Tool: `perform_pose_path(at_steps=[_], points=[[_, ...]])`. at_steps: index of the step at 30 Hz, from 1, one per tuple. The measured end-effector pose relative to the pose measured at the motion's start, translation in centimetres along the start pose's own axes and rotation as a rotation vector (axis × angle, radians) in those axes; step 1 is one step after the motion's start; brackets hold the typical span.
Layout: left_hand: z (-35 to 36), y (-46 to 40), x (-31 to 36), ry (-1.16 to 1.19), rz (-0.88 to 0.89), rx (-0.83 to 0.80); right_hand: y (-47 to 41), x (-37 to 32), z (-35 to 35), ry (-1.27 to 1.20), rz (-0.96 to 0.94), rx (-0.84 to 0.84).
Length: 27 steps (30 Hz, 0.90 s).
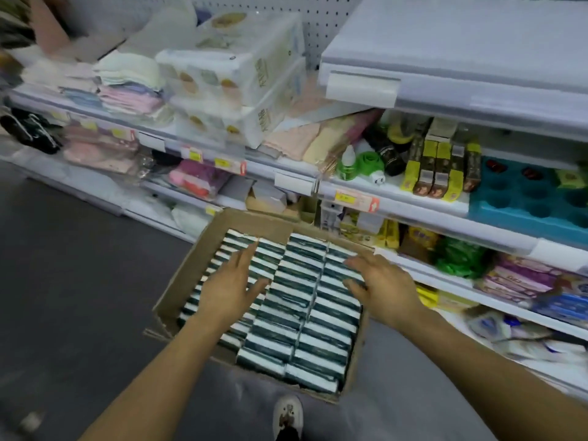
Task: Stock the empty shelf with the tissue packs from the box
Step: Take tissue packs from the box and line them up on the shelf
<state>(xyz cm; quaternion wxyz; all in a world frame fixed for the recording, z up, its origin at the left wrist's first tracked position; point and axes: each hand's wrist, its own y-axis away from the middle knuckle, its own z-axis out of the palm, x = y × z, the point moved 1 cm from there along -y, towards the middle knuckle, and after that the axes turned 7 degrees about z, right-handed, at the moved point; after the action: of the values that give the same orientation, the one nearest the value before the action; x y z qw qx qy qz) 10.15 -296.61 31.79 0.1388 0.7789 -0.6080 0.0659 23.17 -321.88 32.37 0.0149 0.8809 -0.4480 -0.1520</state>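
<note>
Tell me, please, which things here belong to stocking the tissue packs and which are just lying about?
Job: cardboard box; tissue packs; empty shelf; left hand and right hand, both open over the packs.
Lying about: toilet roll packs; folded cloths; teal tray; green bottle.

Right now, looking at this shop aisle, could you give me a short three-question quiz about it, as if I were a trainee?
1. True or false: the cardboard box on the floor is full of dark green and white tissue packs.
2. Which is gripping a pack? A) left hand B) right hand C) neither
3. Fill in: the bare white shelf is at the upper ____ of the view.

Key: 1 true. 2 C, both hands hover open over the packs. 3 right.
</note>
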Motion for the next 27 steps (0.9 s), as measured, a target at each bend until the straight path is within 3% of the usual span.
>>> perform_pose_path(at_steps=[3, 7, 14, 27], points=[[2.7, -1.7, -3.5, -0.021, -0.035, -0.165, -2.1, -1.3, 4.1, -0.019, 0.037, -0.096], [6.3, -3.7, -6.0, 0.046, 0.020, -0.262, -4.4, -2.5, 8.1, -0.005, 0.076, -0.179], [11.7, -6.7, -7.1, 0.142, 0.179, -0.252, -7.7, -3.8, 13.1, -0.021, 0.102, -0.177], [14.0, -8.4, -7.8, 0.127, 0.222, -0.294, -10.1, -4.4, 15.4, 0.166, 0.134, -0.235]])
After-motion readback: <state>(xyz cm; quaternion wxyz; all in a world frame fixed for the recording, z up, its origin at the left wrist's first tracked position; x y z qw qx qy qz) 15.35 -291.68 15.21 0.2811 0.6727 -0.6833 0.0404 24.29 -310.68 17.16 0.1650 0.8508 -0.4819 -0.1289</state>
